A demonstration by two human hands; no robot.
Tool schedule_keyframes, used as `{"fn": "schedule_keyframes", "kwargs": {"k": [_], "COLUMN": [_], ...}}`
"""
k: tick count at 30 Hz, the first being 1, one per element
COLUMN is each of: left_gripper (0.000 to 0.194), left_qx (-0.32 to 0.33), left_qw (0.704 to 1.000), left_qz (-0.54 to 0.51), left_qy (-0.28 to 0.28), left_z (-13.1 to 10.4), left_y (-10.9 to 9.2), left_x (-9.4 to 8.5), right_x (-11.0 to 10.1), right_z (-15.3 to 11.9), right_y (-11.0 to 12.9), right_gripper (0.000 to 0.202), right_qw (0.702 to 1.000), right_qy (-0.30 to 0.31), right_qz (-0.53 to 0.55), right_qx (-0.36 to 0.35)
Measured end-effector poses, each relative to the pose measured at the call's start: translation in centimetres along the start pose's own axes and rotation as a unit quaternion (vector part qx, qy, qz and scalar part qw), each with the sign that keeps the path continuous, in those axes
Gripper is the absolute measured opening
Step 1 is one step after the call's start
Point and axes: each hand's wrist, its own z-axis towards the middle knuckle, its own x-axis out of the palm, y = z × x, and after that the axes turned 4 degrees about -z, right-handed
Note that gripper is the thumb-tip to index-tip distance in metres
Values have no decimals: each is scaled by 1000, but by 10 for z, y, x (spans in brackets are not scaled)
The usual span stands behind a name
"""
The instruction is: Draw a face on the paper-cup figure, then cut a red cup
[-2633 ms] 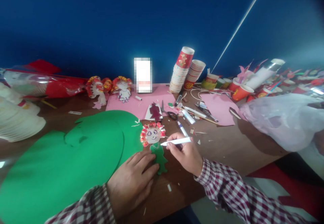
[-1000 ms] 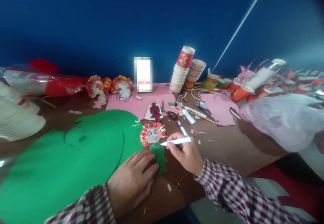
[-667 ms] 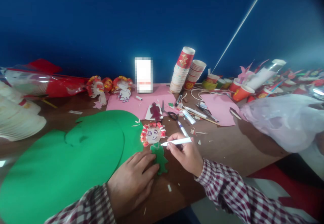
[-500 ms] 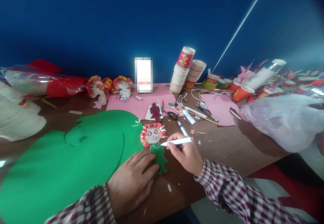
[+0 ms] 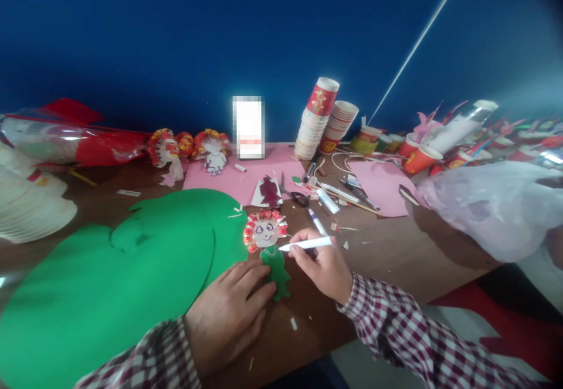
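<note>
My right hand (image 5: 322, 263) grips a white marker pen (image 5: 308, 244), its tip at the neck of a green paper cutout (image 5: 277, 274) shaped like a body. Fingers of my left hand (image 5: 233, 307) lie flat over the cutout's left edge, pressing it to the table. Above the cutout is a round paper face (image 5: 265, 232) with drawn eyes and a smile, ringed by red and white frills. A faint white line shows around the green neckline. Another marker with a purple band (image 5: 316, 223) lies just beyond my right hand.
Green foam sheets (image 5: 145, 283) cover the left. Behind are pink sheets (image 5: 229, 178), black-handled scissors (image 5: 299, 199), a maroon cutout (image 5: 269, 191) and frilled figures (image 5: 214, 154). Stacked paper cups (image 5: 323, 107) stand at the back; a plastic bag (image 5: 492, 207) sits at right. Paper scraps lie scattered.
The marker tip has shifted very slightly at the cutout's neckline. Both hands keep nearly the same place; the whole view has moved a little.
</note>
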Motion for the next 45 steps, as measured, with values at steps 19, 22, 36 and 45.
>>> {"fn": "schedule_keyframes", "kwargs": {"k": [19,22,36,45], "left_gripper": [34,34,34,34], "left_qx": [-1,1,6,1], "left_qw": [1000,1000,1000,1000], "left_qz": [2,3,4,2], "left_qy": [7,12,4,19], "left_z": [0,0,1,-1], "left_y": [1,1,1,0], "left_x": [0,0,-1,0], "right_x": [0,0,0,-1], "right_z": [1,1,1,2], "right_y": [1,1,1,2], "right_gripper": [11,10,9,9], "right_qw": [1000,1000,1000,1000], "right_qy": [2,1,6,8], "right_qz": [-2,-1,-8,-7], "right_qx": [-1,-3,0,4]}}
